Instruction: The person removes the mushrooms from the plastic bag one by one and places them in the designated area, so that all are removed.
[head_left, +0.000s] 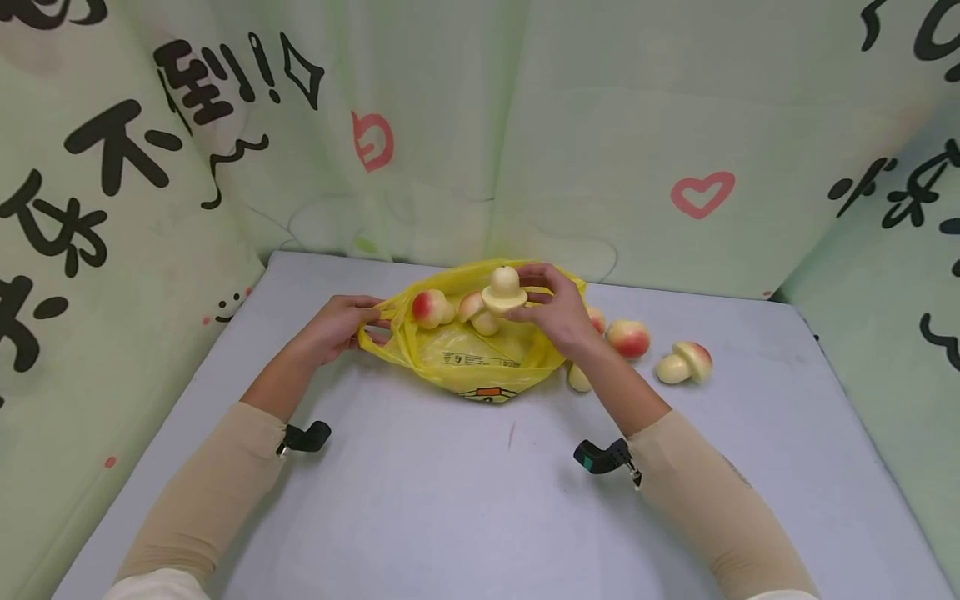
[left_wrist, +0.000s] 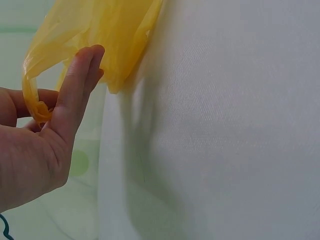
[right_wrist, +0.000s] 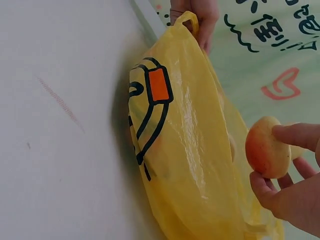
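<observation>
A yellow plastic bag lies with its mouth spread wide on the table. My left hand holds the bag by one handle, and the handle's loop passes between thumb and fingers in the left wrist view. In my right hand is a toy mushroom, pinched between thumb and fingertips over the bag's mouth, its pale stem pointing up. Its rounded cap shows red and cream in the right wrist view. Two more toy mushrooms, one red-capped and one paler, lie inside the bag.
Right of the bag, a red-capped mushroom and another on its side lie on the white table. A pale piece sits partly hidden by the right forearm. Printed green curtains surround the table's back and sides.
</observation>
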